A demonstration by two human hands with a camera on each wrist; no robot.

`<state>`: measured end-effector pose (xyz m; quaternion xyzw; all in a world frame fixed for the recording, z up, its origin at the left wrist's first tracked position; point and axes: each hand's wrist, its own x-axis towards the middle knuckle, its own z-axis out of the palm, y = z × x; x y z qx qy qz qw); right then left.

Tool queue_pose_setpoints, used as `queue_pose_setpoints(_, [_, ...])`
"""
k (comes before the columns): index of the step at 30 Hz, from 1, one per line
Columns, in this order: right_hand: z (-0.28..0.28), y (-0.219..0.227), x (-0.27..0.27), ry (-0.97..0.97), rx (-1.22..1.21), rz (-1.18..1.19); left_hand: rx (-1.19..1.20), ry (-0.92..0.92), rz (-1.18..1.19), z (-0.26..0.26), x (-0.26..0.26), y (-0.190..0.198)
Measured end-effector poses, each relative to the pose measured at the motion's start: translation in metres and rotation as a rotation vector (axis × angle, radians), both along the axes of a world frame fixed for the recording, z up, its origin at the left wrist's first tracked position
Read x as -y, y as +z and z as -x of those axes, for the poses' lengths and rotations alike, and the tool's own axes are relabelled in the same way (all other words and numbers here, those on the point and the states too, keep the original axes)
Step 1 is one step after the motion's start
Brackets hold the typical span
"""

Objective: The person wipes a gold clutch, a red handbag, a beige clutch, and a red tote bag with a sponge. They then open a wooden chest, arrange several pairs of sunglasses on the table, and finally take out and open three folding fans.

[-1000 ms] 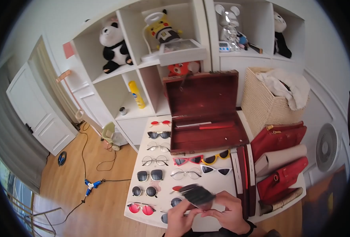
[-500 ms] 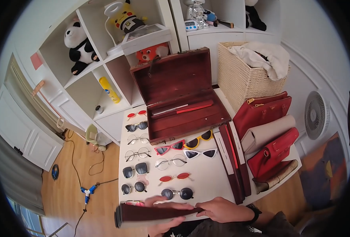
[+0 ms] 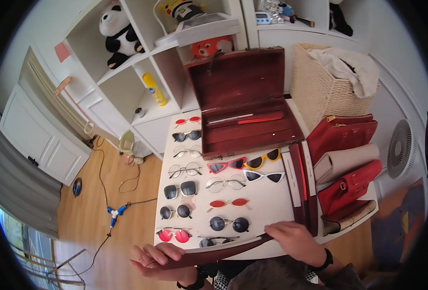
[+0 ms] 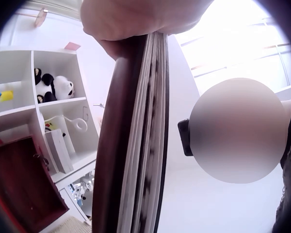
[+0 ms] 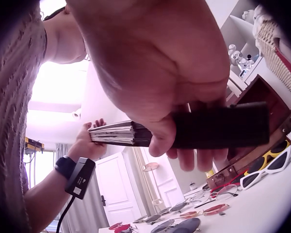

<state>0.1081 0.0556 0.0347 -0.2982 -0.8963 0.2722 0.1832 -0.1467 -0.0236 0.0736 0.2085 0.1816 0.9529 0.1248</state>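
A long, dark maroon book (image 3: pixel 209 256) with many pages is held level above the table's near edge, a hand at each end. My left hand (image 3: pixel 156 261) grips its left end. My right hand (image 3: pixel 293 241) grips the other end, thumb on one side and fingers on the other, as the right wrist view shows. The page edges (image 4: pixel 140 145) lie between dark covers in the left wrist view. Just beyond the book are round dark sunglasses (image 3: pixel 229 224) and pink-lensed sunglasses (image 3: pixel 174 236). The book partly hides another dark pair (image 3: pixel 209 242).
Rows of glasses (image 3: pixel 185 170) cover the table's left side. An open maroon case (image 3: pixel 243 130) stands behind them. Two upright maroon books (image 3: pixel 303 188) and several bags (image 3: pixel 349 183) line the right, with a woven basket (image 3: pixel 315 87) behind.
The book was bunched between both hands at the table's front, then swung out to the left. Now it lies lengthwise across the front, and the left hand has moved to its far left end.
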Motion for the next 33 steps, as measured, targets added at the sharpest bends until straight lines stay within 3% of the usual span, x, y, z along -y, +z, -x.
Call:
queue_pose_setpoints(2, [0.002, 0.006, -0.001, -0.071, -0.102, -0.164, -0.075, -0.032, -0.053, 0.010, 0.008, -0.003])
queue_pose_setpoints(4, [0.005, 0.008, 0.002, -0.034, -0.103, -0.165, -0.230, -0.172, -0.112, 0.015, 0.015, -0.004])
queue_pose_setpoints(10, [0.008, 0.011, 0.005, -0.031, -0.044, -0.149, -0.154, -0.155, -0.210, 0.011, 0.014, 0.003])
queue_pose_setpoints(13, [0.006, 0.008, -0.002, -0.078, -0.088, -0.296, -0.337, -0.085, -0.131, 0.003, 0.012, 0.001])
queue_pose_setpoints(15, [0.008, 0.009, -0.005, -0.082, -0.121, -0.405, -0.336, -0.104, -0.147, 0.007, 0.015, -0.002])
queue_pose_setpoints(20, [0.019, 0.012, 0.005, -0.034, -0.157, -0.328, -0.335, -0.127, -0.108, 0.004, 0.014, -0.001])
queue_pose_setpoints(23, [0.020, 0.010, 0.002, -0.088, -0.206, -0.324, -0.312, -0.135, -0.103, -0.005, 0.006, 0.006])
queue_pose_setpoints(25, [0.020, 0.009, -0.001, -0.074, -0.239, -0.255, 0.190, -0.124, -0.104, -0.033, -0.006, 0.022])
queue_pose_setpoints(26, [0.021, 0.010, 0.000, -0.076, -0.240, -0.257, 0.188, -0.126, -0.106, -0.041, -0.010, 0.017])
queue_pose_setpoints(28, [0.027, 0.013, 0.002, 0.017, -0.317, 0.030, -0.215, -0.060, 0.195, -0.052, -0.021, -0.003])
queue_pose_setpoints(29, [0.029, 0.015, 0.002, 0.056, -0.324, 0.116, -0.216, -0.063, 0.195, -0.056, -0.023, -0.014])
queue_pose_setpoints(31, [0.033, 0.019, 0.006, 0.060, -0.349, 0.178, -0.736, -0.187, 0.347, -0.062, -0.024, -0.031])
queue_pose_setpoints(33, [0.037, 0.022, 0.007, 0.085, -0.397, 0.326, -0.811, -0.115, 0.458, -0.059, -0.023, -0.032])
